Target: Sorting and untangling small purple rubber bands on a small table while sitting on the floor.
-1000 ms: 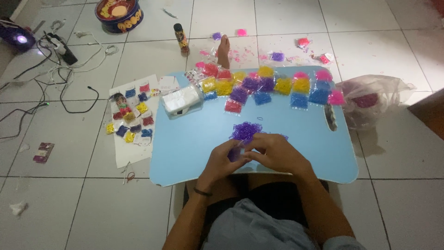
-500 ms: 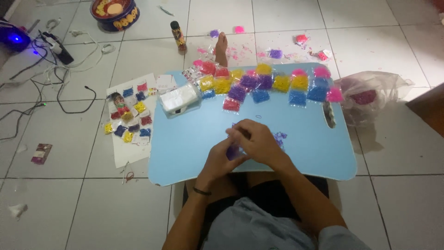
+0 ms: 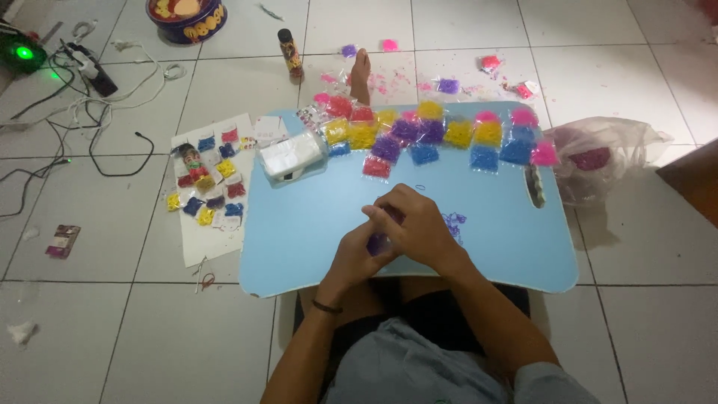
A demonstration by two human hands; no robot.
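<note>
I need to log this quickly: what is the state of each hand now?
Left hand: closed on a small purple packet.
Right hand: curled over the purple bands on the blue table; grip cannot be told.

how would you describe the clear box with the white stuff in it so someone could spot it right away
Start at the light blue lap table on the tiled floor. Go to its far left corner, left of the row of coloured bead packets. The clear plastic box sits there, the only boxy thing on the table, filled with white, not colour.
</note>
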